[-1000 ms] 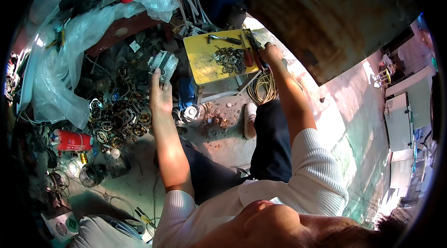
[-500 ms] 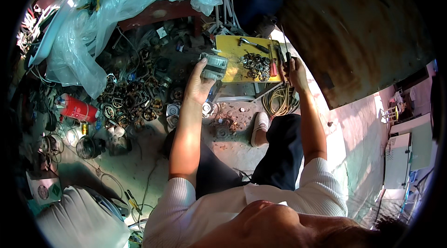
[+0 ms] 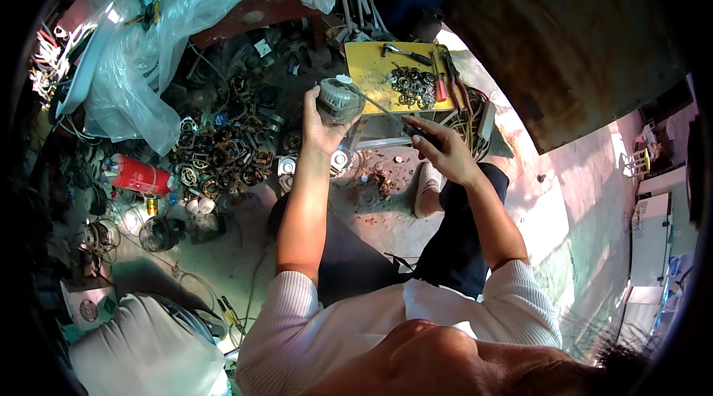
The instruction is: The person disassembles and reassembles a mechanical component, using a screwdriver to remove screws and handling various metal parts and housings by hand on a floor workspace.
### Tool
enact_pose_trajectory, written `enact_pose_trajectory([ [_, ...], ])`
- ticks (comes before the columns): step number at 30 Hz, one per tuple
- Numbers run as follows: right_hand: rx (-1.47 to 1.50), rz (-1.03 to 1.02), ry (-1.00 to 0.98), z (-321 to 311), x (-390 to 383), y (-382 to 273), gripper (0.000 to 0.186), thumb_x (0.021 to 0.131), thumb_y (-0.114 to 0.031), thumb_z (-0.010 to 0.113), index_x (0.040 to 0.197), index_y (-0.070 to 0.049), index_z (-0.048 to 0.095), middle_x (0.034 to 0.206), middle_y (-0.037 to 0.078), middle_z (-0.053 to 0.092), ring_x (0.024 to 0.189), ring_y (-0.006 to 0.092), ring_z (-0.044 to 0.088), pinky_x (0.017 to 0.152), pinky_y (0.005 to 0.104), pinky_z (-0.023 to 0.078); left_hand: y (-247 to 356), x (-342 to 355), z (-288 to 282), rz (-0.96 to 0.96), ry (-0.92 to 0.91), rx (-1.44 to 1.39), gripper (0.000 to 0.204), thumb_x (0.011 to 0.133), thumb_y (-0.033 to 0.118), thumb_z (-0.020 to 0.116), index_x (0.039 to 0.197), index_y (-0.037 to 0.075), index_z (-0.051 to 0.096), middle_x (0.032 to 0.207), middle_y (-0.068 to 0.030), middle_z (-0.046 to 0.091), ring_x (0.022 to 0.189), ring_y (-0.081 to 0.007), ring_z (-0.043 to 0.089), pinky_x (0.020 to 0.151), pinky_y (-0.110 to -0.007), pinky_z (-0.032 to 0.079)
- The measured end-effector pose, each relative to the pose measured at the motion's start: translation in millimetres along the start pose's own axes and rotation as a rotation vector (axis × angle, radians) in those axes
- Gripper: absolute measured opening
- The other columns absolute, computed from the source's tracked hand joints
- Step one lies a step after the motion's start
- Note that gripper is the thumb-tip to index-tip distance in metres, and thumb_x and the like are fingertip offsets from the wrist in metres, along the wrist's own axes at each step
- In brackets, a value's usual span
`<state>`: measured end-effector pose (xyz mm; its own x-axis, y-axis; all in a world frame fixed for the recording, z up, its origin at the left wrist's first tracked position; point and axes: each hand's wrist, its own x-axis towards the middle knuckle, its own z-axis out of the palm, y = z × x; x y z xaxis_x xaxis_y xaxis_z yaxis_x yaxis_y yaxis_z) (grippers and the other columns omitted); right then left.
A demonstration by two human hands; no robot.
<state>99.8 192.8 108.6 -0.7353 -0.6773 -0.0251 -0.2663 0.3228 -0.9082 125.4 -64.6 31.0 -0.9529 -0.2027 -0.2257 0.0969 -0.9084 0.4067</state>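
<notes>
My left hand [image 3: 324,132] is closed around a grey, ribbed, round motor housing [image 3: 339,102], with a small white part on its top. A dark-handled screwdriver [image 3: 386,111] is gripped in my right hand [image 3: 448,154]. Its thin shaft slants up and left to the housing; whether the tip touches it I cannot tell. Just beyond both hands is a yellow board [image 3: 364,62] on a stand. On the board lie a pile of small dark rings [image 3: 413,88], a metal tool with a black handle [image 3: 406,53], a red-handled screwdriver [image 3: 440,89] and a dark long-handled tool [image 3: 456,82].
A heap of metal parts [image 3: 215,154] covers the floor at left, near a red cylinder [image 3: 142,174]. Clear plastic sheeting [image 3: 141,84] drapes over a reddish bench [image 3: 249,18]. At right leans a rusty metal sheet [image 3: 564,47]. Coiled cable [image 3: 479,128] lies beside the board.
My right hand has come left from the board's right edge, bringing the screwdriver to the motor housing. My left hand has turned the housing so its ribbed side and top show differently.
</notes>
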Motion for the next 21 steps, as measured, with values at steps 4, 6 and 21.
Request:
enact_pose_trajectory([
  [4,-0.026,0.087,-0.083,-2,-4,-20,0.041,0.097,-0.013,0.055,0.137,-0.006,0.053,0.108,0.008,0.065,0.077,0.0109,0.059,0.076,0.0285,0.052,-4,6,-11,-0.013,0.008,0.032,0.064,0.084,0.051,0.07,0.129,0.009,0.053,0.126,-0.0134,0.059,0.117,-0.0331,0.057,0.101,-0.054,0.046],
  [6,0.006,0.082,-0.079,-1,-6,-11,0.041,0.097,-0.012,0.055,0.137,-0.006,0.053,0.108,0.008,0.065,0.077,0.0115,0.06,0.077,0.0284,0.052,-10,6,-10,-0.052,0.019,0.062,0.068,0.081,0.052,0.074,0.129,0.009,0.054,0.128,-0.0127,0.059,0.118,-0.0324,0.057,0.103,-0.058,0.04],
  [21,-0.093,0.194,-0.031,28,-94,42,0.043,0.095,-0.007,0.051,0.138,-0.006,0.053,0.113,0.016,0.067,0.1,0.018,0.062,0.093,0.0294,0.046,-109,-35,-52,-0.406,0.295,0.262,0.046,0.076,0.047,0.075,0.107,0.018,0.058,0.097,-0.0034,0.065,0.086,-0.022,0.063,0.072,-0.044,0.052],
])
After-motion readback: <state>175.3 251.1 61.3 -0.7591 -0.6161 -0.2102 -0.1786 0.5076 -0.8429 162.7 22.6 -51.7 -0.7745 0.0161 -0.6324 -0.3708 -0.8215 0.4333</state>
